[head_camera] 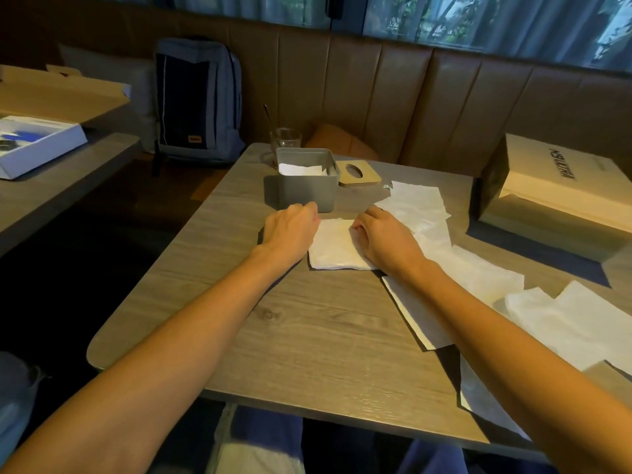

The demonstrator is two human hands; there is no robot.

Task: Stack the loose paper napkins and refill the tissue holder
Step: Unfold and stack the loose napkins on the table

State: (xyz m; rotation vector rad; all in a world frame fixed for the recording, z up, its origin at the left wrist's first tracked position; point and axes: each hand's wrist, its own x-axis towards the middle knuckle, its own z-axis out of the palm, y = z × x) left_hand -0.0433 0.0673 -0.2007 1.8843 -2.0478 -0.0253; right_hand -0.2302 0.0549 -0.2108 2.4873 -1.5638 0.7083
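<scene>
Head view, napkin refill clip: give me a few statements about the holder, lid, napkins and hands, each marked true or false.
1. The grey tissue holder is open on top, with napkins inside. True.
2. The wooden lid sits on the holder. False: it lies on the table beside it.
3. Both hands are at the napkin stack. True: left hand, right hand.
4. No loose napkins remain. False: several lie to the right.
5. The glass stands in front of the holder. False: behind it.
</scene>
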